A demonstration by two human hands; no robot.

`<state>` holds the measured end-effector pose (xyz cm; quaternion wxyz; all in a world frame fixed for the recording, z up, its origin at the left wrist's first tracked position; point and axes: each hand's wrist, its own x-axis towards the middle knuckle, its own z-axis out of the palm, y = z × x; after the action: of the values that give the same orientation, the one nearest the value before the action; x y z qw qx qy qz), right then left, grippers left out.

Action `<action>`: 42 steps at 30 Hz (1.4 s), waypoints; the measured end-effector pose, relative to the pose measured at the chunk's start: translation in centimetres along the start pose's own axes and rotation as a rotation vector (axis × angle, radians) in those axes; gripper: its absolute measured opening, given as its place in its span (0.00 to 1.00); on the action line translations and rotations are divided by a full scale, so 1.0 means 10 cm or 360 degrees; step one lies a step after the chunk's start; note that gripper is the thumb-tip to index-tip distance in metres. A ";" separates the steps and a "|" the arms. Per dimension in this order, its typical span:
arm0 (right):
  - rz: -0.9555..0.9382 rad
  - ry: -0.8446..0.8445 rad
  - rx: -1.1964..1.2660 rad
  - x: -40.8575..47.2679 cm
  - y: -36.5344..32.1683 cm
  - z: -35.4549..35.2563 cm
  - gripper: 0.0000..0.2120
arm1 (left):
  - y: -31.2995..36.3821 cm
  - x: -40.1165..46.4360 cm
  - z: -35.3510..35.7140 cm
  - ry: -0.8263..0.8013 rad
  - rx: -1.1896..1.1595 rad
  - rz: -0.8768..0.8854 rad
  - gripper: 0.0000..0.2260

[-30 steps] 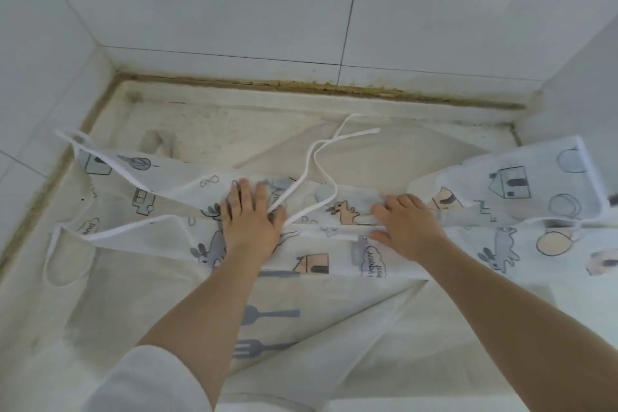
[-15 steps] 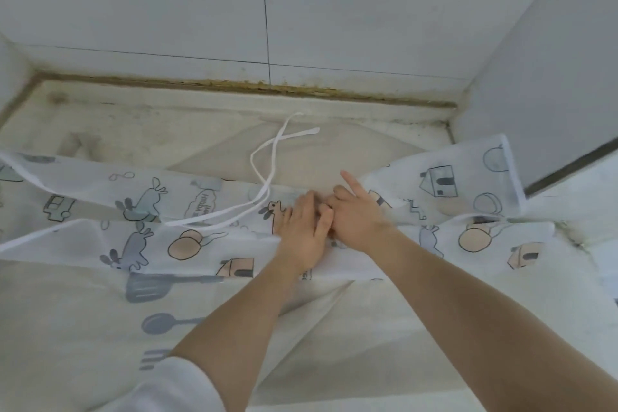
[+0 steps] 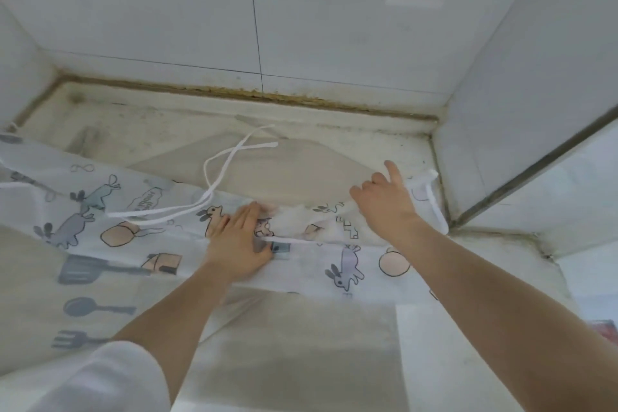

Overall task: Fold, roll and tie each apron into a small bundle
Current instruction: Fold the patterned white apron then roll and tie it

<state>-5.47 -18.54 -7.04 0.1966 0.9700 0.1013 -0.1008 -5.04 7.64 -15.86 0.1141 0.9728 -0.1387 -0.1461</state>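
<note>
Counter [image 3: 167, 117]: pale stone, grimy, boxed in by tiled walls [image 3: 334, 10] at back + both sides; brown gunk along back seam.

Apron [image 3: 140, 217]: thin white printed fabric (rabbits, utensils, houses), folded into a long band running L-R across counter mid, from left edge nearly to back-right corner. Lower part is see-through, spreads toward front edge, spatula/spoon/fork print at front-left. Bunched white wad in the band between the two hands.

Ties [image 3: 214, 174]: white, loop + cross on bare counter behind the band, near back-centre, ends trail left over the fabric. Another tie [image 3: 434, 204] at right end, hanging by the right wall corner.

Left hand [image 3: 239, 244]: flat on the band at counter centre, fingers straight + together, pressing fabric down, gripping nothing. White sleeve [image 3: 100, 378] at front-left.

Right hand [image 3: 384, 204]: on band's right part, nr back-right corner. Index straight, pointing to the back wall; other fingers curled down onto the fabric edge. Can't tell if they pinch the cloth or just rest on it, palm side hidden.
</note>
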 end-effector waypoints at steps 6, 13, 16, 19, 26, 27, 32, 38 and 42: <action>0.0503 -0.0055 0.0601 -0.19 0.38 0.29 0.10 | 0.70 0.26 -0.10 -0.0347 -0.0251 -0.0505 0.50; 0.0768 0.0151 0.0854 -0.51 0.69 0.63 0.06 | 0.76 0.16 0.13 -0.0179 -0.0295 -0.0549 0.47; 0.0929 0.0316 0.1602 -0.56 0.77 0.61 0.04 | 0.75 0.13 0.15 -0.0181 -0.0256 -0.0563 0.51; 0.1035 0.0552 0.2194 -0.55 0.85 0.40 0.13 | 0.75 0.13 0.13 -0.0183 -0.0260 -0.0574 0.52; 0.0978 0.0605 0.2332 -0.54 0.96 0.19 0.18 | 0.71 0.10 0.12 -0.0142 -0.0274 -0.0542 0.50; 0.0988 0.0556 0.2641 -0.55 0.92 0.18 0.18 | 0.72 0.11 0.12 -0.0144 -0.0280 -0.0544 0.50; 0.1161 0.0336 0.3510 -0.63 0.96 0.38 0.18 | 0.72 0.04 0.20 -0.0016 -0.0063 -0.0346 0.43; 0.0973 0.0084 0.2033 -0.63 0.86 0.71 0.20 | 0.64 0.08 0.33 0.0174 0.0052 0.0076 0.36; 0.1028 0.0229 0.1839 -0.65 0.85 0.74 0.19 | 0.60 0.09 0.28 0.0185 -0.0148 0.0047 0.41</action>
<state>-10.87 -30.18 -9.09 -0.3418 0.9053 -0.2520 -0.0097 -6.51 1.26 -17.16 0.1691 0.9712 -0.1391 -0.0939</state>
